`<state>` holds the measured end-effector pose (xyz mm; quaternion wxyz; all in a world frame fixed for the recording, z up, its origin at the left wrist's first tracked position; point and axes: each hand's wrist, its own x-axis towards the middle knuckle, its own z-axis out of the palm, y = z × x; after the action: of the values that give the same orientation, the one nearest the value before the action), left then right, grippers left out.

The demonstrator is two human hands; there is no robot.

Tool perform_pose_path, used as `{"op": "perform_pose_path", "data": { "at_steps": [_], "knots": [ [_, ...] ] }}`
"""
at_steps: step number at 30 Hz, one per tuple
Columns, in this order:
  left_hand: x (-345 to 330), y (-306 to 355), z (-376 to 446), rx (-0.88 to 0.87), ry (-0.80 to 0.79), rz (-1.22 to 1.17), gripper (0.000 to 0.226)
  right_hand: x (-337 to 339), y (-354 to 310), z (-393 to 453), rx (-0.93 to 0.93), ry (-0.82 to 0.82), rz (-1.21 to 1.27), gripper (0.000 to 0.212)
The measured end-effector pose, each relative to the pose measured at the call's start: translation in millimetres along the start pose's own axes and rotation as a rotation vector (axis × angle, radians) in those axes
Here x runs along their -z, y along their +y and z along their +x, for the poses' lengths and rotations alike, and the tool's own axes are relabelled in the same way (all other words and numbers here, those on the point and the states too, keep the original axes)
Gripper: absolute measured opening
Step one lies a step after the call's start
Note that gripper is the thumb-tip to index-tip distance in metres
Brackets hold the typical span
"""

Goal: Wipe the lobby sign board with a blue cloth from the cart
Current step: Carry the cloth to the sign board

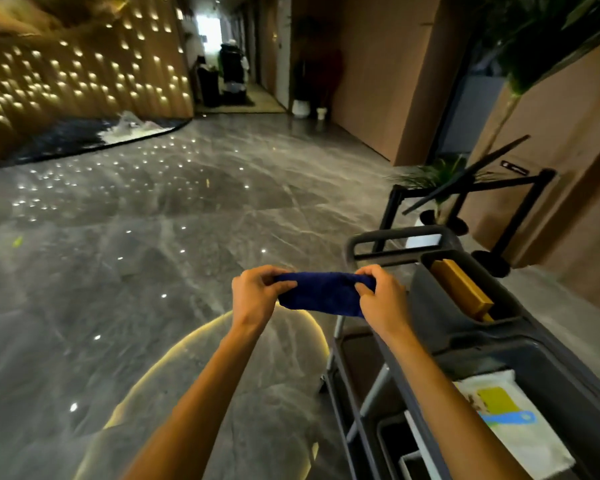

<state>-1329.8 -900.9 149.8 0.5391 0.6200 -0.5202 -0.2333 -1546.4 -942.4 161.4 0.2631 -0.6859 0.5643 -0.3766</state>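
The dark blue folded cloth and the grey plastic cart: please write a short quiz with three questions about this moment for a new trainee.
1. True or false: the dark blue folded cloth is held by both hands, the left hand at one end and the right hand at the other.
2. Where is the grey plastic cart in relation to the person? A) to the right B) to the left C) far down the corridor
3. Fill in: the black slanted sign board on its stand is beyond the cart and is ____ by the cloth.

Key: 1 true; 2 A; 3 not touched.
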Motion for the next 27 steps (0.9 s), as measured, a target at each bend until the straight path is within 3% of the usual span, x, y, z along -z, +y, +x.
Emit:
{"op": "perform_pose_path", "data": {
  "at_steps": [10, 27],
  "knots": [
    [158, -53, -45, 0.133, 0.270, 0.057, 0.011, -133, -95, -25, 0.183, -0.263, 0.026, 0.024],
    [357, -109, -156, 0.391, 0.838, 0.157, 0.023, -345, -243, -93, 0.504, -0.729, 0.118, 0.021]
  ]
}}
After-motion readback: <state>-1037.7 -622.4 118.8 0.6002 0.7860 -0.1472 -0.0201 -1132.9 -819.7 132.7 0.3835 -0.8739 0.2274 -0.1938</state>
